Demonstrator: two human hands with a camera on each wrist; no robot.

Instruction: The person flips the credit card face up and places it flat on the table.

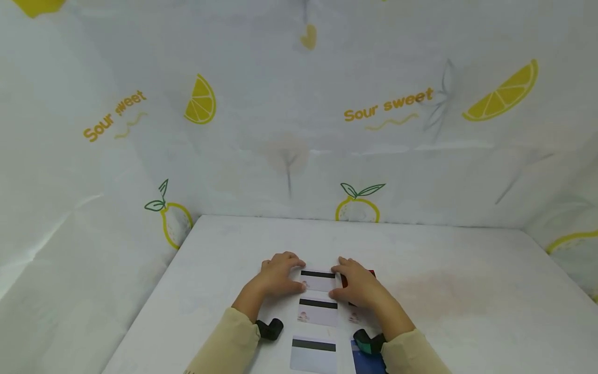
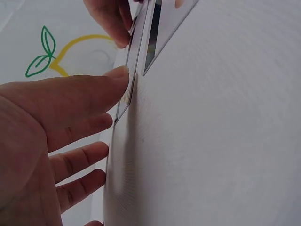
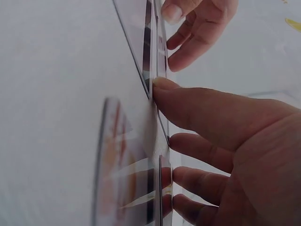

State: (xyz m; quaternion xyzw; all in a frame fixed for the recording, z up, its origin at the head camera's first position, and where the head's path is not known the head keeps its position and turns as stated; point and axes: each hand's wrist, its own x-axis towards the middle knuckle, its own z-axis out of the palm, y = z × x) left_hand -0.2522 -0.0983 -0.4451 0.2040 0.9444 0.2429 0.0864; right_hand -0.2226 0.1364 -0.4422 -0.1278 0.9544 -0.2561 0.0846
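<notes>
In the head view, a white card with a black stripe lies flat on the table between both hands. My left hand is at its left edge, thumb by the lower corner and fingers by the upper one. Opposite, my right hand has thumb and forefinger at the right edge. The left wrist view shows the left thumb against the card's edge, the other fingers spread. In the right wrist view the right thumb is near the card corners. Partly covered by the right hand is a red card.
Two more striped white cards, one in the middle and one nearer, lie below in a column. A blue card and another white card sit by the right wrist. A lemon-printed sheet stands behind the white table.
</notes>
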